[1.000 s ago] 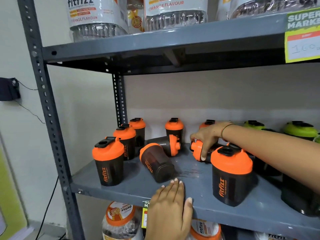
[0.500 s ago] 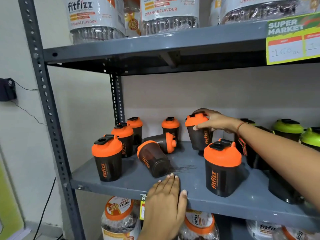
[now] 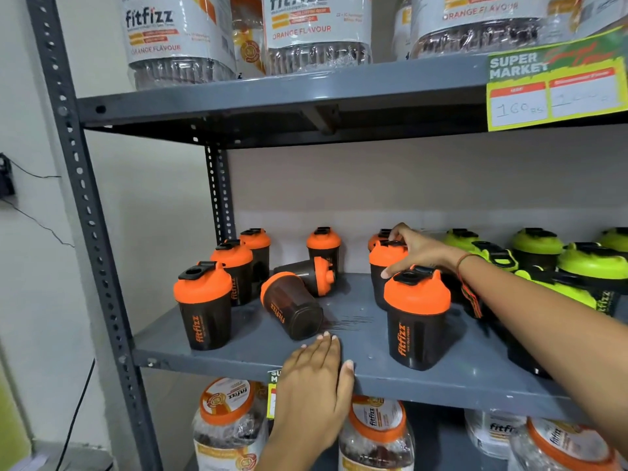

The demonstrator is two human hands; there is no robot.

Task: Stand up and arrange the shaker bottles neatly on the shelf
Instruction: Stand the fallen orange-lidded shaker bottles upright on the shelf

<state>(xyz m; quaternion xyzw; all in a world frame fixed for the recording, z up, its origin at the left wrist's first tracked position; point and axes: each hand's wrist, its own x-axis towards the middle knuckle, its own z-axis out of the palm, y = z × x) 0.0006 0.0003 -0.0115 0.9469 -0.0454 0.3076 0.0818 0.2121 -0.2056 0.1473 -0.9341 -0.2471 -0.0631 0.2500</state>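
From the head camera I see my right hand (image 3: 419, 254) reaching across the middle shelf (image 3: 367, 373), fingers spread over the orange lid of an upright shaker bottle (image 3: 384, 266) at the back. The palm rests on its top and the thumb points down at its side, so it is a loose top grasp rather than a clench. A second orange lid shows just behind it, mostly hidden by the hand. My left hand (image 3: 314, 382) lies flat and released on the front edge of the shelf, fingertips just short of a toppled shaker bottle (image 3: 292, 305), which lies on its side with its base toward me. Another fallen shaker bottle (image 3: 311, 275) lies right behind it, lid pointing right.

Standing upright are a front left shaker bottle (image 3: 204, 305), two more behind it toward the post, one at the back wall (image 3: 323, 244), and a front right shaker bottle (image 3: 416, 317) just under my right wrist. To the right sit the green-lidded shaker bottles (image 3: 537, 244), at least one of them tipped over under my forearm. Tubs (image 3: 180, 32) labelled orange flavour fill the upper shelf, beside a price tag (image 3: 557, 85).
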